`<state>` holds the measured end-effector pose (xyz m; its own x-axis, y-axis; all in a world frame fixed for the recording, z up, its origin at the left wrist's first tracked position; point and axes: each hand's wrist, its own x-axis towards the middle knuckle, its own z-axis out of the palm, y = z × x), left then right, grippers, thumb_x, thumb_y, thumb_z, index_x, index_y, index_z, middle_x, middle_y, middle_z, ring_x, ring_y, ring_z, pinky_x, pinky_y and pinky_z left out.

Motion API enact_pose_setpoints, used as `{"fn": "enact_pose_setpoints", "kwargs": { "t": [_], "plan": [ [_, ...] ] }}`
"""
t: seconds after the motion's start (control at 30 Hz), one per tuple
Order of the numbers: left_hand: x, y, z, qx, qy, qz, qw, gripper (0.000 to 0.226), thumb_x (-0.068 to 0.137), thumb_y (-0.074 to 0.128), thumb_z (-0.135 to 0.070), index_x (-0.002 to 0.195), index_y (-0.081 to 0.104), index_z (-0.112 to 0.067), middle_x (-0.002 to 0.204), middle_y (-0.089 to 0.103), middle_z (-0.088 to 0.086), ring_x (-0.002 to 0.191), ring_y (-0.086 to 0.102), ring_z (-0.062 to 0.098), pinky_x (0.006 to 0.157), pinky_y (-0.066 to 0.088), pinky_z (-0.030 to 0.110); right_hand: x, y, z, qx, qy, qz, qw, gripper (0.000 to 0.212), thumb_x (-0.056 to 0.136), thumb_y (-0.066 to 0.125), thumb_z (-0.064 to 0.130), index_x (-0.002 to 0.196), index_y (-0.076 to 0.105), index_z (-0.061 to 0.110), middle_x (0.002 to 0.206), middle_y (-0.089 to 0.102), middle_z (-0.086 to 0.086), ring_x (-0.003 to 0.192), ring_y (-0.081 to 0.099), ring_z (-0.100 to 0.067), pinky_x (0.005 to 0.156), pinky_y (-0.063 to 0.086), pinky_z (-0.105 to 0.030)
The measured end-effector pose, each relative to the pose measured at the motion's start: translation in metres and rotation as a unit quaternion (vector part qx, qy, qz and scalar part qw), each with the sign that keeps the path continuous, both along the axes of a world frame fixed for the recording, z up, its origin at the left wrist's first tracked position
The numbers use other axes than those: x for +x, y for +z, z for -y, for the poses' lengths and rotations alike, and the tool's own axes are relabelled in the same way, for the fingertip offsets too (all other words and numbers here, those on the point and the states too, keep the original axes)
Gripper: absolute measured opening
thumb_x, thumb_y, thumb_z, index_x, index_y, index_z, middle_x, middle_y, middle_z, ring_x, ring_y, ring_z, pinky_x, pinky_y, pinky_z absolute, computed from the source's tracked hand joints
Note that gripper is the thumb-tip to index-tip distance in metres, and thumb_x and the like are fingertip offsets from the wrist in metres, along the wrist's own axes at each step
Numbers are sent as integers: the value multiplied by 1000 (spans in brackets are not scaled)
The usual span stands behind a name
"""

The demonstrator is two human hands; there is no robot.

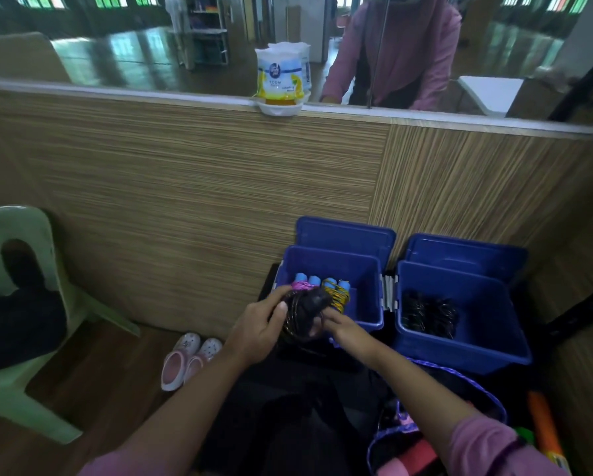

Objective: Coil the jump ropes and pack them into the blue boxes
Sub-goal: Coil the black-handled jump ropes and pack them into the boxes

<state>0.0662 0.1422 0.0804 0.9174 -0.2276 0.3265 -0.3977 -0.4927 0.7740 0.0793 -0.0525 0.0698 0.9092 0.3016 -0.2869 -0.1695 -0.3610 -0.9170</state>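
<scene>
a pale green plastic chair (20,304) stands on the left by the wooden wall (202,187). a pair of little pink and white shoes (190,359) sits on the floor near it. up on the ledge of the wall sits a room freshener tub (281,84). low on the right is an orange tube (545,431), and beside it a purple-edged bag (408,451) with pink things inside.

two blue boxes sit side by side with their lids tipped back behind them. the left blue box (367,286) holds two coiled ropes standing on end with light blue handles, one pink rope (303,285) and one yellow rope (338,292). the right blue box (487,324) holds a pile of dark coiled ropes (429,314).

both hands are close together at the near edge of the left box, gripping a dark jump rope (302,317) wound into a bundle. the left hand (257,328) curls around its left side with the thumb on top. the right hand (339,321) pinches the right side with its fingers.
</scene>
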Motion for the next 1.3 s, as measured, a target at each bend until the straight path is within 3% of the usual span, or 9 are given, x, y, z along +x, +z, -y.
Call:
{"fn": "enact_pose_setpoints", "kwargs": {
  "t": [0.2,0.37,0.47,0.63,0.77,0.87,0.97,1.07,1.3],
  "plan": [
    [13,3,-7,-2,142,-3,990,39,92,30,-46,115,56,-29,60,59,-8,60,58,5,59,41,27,-27,-15,-15,-75,2,-9,997,21,83,72,16,90,52,14,64,45,-1,52,45,-9,52,39,-17],
    [17,-8,-7,29,249,-72,965,37,90,28,-46,112,52,-28,70,63,6,73,62,32,68,50,41,-46,-10,-37,-204,41,177,962,77,77,64,0,144,26,5,137,39,-10,129,39,-22,101,25,-14],
    [18,-8,-4,46,278,-107,953,25,97,34,-39,110,51,-25,83,66,14,81,61,37,75,50,45,-52,-7,-40,-349,90,222,906,88,72,55,-15,148,15,2,143,26,-15,131,31,-32,108,27,-28],
    [22,-4,5,49,304,-133,942,25,98,33,-38,100,50,-20,87,65,18,84,60,38,75,48,44,-37,-19,-23,-474,105,389,783,42,34,83,5,72,66,11,79,58,-4,81,48,-23,58,55,-29],
    [24,-7,-1,67,318,-160,932,34,98,31,-41,112,51,-16,95,66,21,90,60,40,78,47,43,-35,-6,-10,-424,156,490,745,17,59,80,31,67,72,17,109,68,-2,120,50,-23,90,51,-53],
    [18,-10,7,109,298,-163,934,31,98,32,-40,108,49,-17,93,66,21,89,62,39,75,46,41,-36,12,-15,-256,187,489,813,15,77,65,21,68,73,11,126,59,-1,129,43,-16,108,36,-42],
    [10,-15,19,131,262,-175,940,30,99,32,-40,111,47,-17,95,65,22,90,62,39,74,44,40,-33,23,-23,-57,113,338,933,22,85,64,15,67,72,5,126,62,0,132,42,-10,111,30,-25],
    [8,-15,27,163,247,-165,941,29,100,32,-39,113,44,-16,93,64,20,88,63,38,71,44,40,-33,28,-24,106,53,174,978,21,89,60,12,73,73,9,109,65,-3,111,59,-16,103,42,-32],
    [2,-21,29,224,206,-129,944,36,101,26,-40,128,40,-22,111,64,12,96,62,36,77,45,39,-22,26,-11,-82,49,233,968,19,91,62,24,95,76,11,94,51,4,89,53,-8,85,44,-25]
  ]
}}
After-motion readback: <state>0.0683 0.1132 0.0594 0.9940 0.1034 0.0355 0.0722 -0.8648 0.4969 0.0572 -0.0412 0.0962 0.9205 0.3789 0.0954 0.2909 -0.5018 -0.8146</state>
